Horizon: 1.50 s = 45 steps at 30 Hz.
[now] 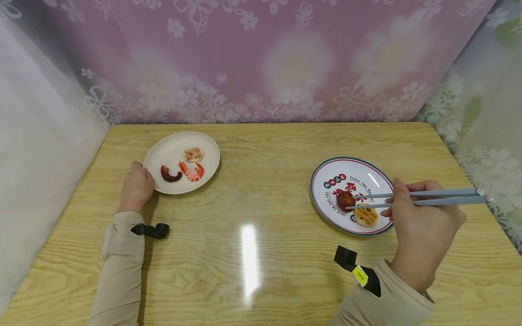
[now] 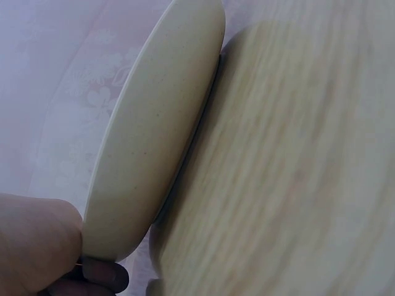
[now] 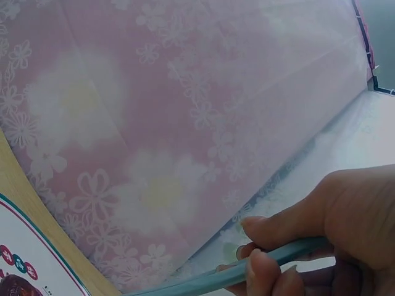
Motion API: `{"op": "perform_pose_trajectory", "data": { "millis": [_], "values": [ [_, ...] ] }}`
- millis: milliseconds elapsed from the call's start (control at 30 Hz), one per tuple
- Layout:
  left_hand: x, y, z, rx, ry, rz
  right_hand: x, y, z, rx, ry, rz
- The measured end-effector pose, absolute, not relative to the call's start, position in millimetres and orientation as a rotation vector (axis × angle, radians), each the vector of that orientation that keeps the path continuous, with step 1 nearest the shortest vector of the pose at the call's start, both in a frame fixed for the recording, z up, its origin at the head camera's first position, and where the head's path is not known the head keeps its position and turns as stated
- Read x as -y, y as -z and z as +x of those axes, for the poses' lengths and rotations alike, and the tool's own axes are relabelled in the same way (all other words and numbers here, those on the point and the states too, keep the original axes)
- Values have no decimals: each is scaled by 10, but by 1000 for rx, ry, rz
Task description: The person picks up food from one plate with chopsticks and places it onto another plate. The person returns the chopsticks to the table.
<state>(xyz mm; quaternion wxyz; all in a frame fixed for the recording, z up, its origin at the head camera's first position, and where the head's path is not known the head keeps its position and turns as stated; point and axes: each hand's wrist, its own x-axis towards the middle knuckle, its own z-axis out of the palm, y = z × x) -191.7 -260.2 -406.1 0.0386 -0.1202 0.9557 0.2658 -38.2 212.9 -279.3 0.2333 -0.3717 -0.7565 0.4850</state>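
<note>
At the left, my left hand pinches the near-left rim of a cream oval plate; the left wrist view shows fingertips under the plate's edge. On this plate lie a lotus root slice, a shrimp and a dark octopus tentacle. My right hand holds blue-grey chopsticks over a white plate with a green rim. Their tips reach a brown shiitake mushroom cap, which lies on that plate beside another lotus root slice.
Both plates stand on a wood-grain table, well apart. A pink floral curtain hangs behind the table's far edge, with pale cloth along the right side and white cloth at the left.
</note>
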Motion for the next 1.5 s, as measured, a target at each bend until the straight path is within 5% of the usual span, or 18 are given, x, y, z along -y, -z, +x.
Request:
{"op": "perform_pose_trajectory", "data": {
  "millis": [1500],
  "values": [
    [2588, 4056, -1882, -2996, -824, -333, -2089, 3049, -598, 2075, -1399, -826]
  ]
}}
